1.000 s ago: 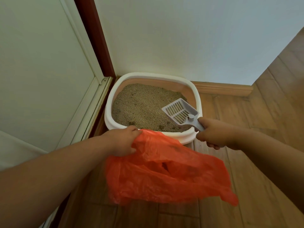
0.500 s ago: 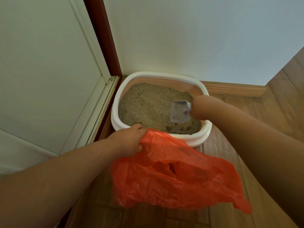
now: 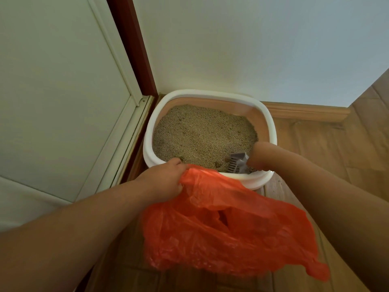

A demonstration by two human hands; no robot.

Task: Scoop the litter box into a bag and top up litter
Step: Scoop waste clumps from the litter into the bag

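A crinkled, translucent orange plastic bag hangs low in the foreground above the wood-plank floor, its thin film bunched into folds and its mouth sagging open toward the camera. The left hand grips the bag's upper edge, fingers curled tight around a gathered fistful of plastic right at the near rim of the litter box. Across from it, the right hand reaches down inside the box at its near right corner, closed around the handle of a grey slotted plastic scoop; the fingers themselves are turned away from the camera, and only the back of the hand and wrist show. The scoop's blade points down into the litter, its ribbed slots visible just inside the rim. The box is a rounded rectangle with a thick, glossy white rim and peach-coloured inner walls, filled with fine, sandy tan granules; a few darker clumps lie near the front edge. It sits on the floor in a corner, against a pale wall with a wooden skirting board, beside a white-framed door panel and a dark red-brown door post.
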